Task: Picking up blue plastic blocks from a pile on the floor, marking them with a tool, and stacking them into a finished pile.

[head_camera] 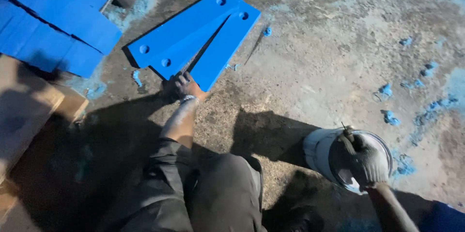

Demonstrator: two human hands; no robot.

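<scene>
While the gloved right hand (366, 162) is closing its grip around something dark over a white paint bucket (322, 152), the bare left hand (186, 86) is pressing loosely spread fingers on the near end of blue plates (193, 35) stretching away up-right across the floor (329, 43).

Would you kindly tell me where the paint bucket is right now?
In the head view the white paint bucket sits on the concrete floor at lower right, under the gloved right hand, right of the person's knee.

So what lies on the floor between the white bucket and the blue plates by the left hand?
In the head view, only bare paint-flecked concrete floor and a shadow separate the white bucket from the blue plates.
</scene>
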